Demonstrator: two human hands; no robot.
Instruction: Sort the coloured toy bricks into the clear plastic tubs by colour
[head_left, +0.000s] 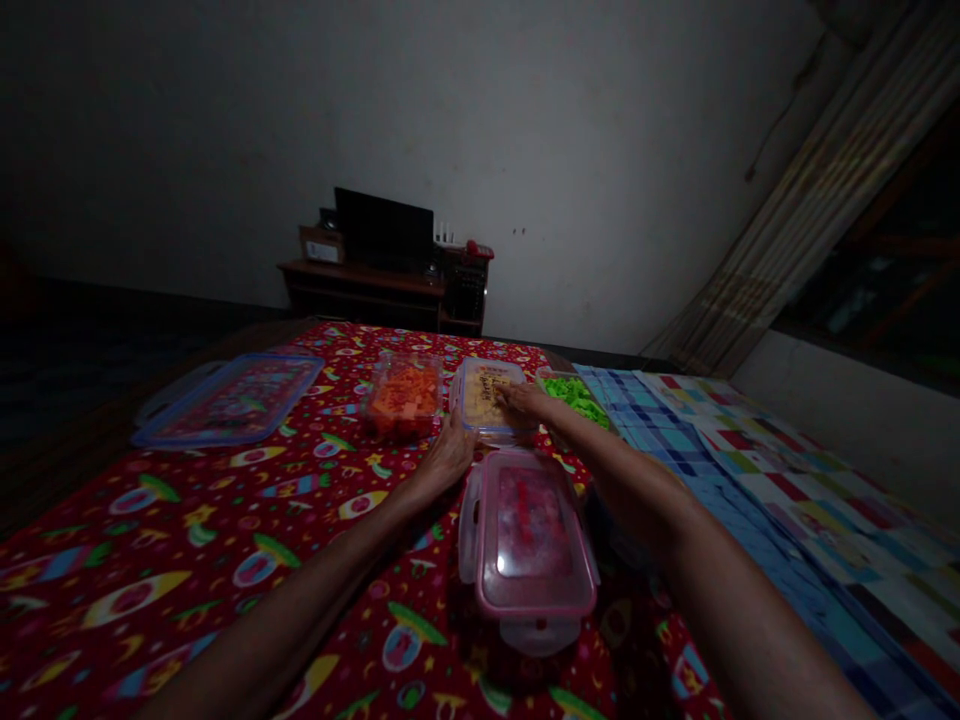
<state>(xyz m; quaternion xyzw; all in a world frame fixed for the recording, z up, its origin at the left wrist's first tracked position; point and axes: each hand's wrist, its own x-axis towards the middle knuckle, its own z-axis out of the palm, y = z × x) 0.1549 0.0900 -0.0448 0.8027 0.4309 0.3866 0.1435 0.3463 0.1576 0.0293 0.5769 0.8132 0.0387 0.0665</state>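
A clear food container with a blue-rimmed lid (472, 412) stands mid-table, pale yellowish contents showing through and dark marks on its lid. Along its left side lies my left hand (450, 452), fingers stretched and touching the edge. My right hand (527, 400) reaches over from the right, its extended fingers on the lid; the fingertips are small and dim. Left of it is a clear container of orange chopped pieces (405, 395). A container of bright green pieces (576, 396) sits behind my right wrist, partly hidden. Nearer me is a container with a pink-rimmed lid (529, 530), reddish inside.
A loose blue-rimmed lid (225, 405) lies flat at the left on the red patterned cloth (315, 530). Another object is mostly hidden under my right forearm. Checked blue fabric (675, 450) spreads at the right. A desk with a monitor (385, 230) stands by the wall.
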